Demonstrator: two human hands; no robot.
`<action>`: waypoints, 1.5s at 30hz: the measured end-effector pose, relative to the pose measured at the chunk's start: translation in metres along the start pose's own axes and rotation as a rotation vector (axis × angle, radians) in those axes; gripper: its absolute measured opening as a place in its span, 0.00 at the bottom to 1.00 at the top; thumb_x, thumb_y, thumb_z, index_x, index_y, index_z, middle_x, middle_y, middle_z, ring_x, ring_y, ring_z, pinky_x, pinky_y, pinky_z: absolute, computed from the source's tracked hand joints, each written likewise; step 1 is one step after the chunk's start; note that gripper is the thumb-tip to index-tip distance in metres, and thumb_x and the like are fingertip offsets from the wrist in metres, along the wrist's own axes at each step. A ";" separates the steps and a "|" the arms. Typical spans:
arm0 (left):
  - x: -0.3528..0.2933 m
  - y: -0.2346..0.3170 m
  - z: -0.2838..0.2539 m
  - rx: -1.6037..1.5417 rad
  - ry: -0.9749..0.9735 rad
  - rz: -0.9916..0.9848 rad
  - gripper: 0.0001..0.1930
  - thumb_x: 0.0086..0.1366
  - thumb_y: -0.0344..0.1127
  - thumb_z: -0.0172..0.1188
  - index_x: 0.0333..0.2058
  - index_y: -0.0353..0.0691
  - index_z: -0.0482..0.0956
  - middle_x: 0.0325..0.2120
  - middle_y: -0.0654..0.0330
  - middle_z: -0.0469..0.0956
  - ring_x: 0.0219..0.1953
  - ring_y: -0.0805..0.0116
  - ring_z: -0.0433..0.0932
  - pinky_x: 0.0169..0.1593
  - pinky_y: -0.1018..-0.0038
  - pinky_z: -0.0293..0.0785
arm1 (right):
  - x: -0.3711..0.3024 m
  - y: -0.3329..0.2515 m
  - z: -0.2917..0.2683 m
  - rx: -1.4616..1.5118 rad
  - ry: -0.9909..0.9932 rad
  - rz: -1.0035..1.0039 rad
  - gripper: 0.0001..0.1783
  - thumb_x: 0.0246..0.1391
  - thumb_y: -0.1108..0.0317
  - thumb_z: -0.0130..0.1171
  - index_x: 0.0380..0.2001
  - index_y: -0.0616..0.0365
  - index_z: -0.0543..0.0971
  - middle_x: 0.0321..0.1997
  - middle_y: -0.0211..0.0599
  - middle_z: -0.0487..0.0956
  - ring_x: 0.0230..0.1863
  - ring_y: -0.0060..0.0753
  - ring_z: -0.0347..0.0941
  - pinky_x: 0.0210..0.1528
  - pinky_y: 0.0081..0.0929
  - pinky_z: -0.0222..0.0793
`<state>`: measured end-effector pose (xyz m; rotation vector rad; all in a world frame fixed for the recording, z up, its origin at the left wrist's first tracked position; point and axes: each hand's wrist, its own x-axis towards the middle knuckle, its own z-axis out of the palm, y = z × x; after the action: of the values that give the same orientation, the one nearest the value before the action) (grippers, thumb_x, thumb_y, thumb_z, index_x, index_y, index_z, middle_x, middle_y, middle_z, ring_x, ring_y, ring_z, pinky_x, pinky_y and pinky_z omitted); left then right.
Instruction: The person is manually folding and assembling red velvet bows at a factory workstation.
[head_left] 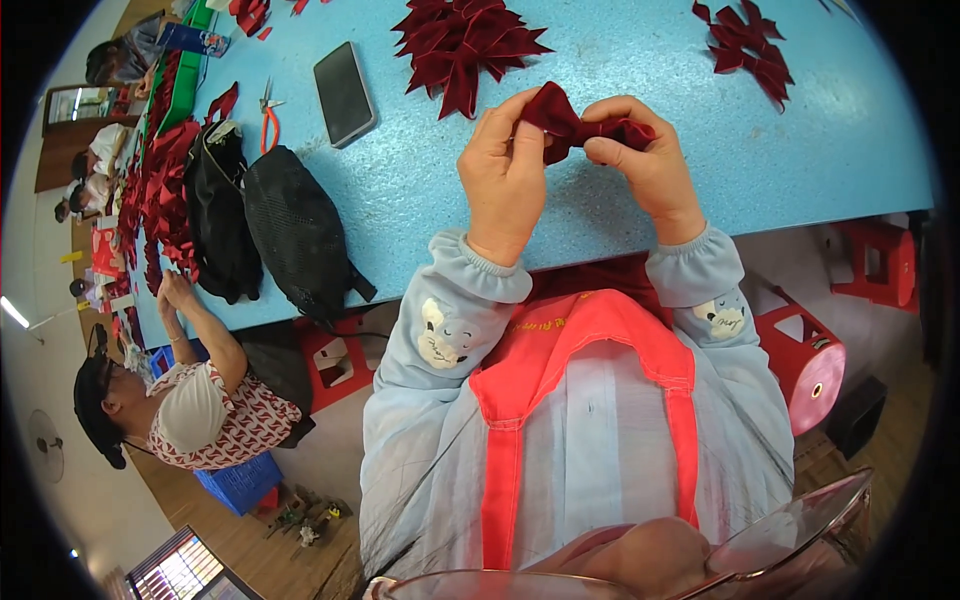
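Observation:
Just above the near edge of the blue table [420, 195], both my hands hold one dark red velvet bow [557, 112]. The left loop is pinched between the thumb and fingers of my left hand [505, 165]. My right hand [650, 165] grips the right loop, its thumb near the bow's narrow middle. Beyond my hands lies a pile of similar dark red bows [465, 45]. A smaller group of bows [748, 50] rests at the far right.
Left of my hands are a black phone [345, 95], orange-handled pliers [269, 120] and black pouches [290, 225]. Red ribbon pieces [165, 200] heap along the table's left, by a green tray [185, 85]. A co-worker [210, 390] sits at the left. Red stools [795, 360] stand below.

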<state>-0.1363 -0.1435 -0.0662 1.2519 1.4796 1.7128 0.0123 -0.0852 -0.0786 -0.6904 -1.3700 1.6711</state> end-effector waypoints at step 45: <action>0.000 -0.001 0.007 -0.546 -0.090 -0.481 0.08 0.60 0.29 0.55 0.37 0.33 0.75 0.28 0.61 0.76 0.26 0.79 0.72 0.29 0.83 0.67 | -0.005 0.002 0.002 0.123 0.030 0.159 0.13 0.52 0.72 0.58 0.42 0.59 0.74 0.33 0.30 0.77 0.28 0.19 0.72 0.28 0.15 0.66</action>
<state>-0.1302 -0.1401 -0.0672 0.6146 1.0418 1.5510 0.0126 -0.0907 -0.0801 -0.7661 -1.2058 1.8455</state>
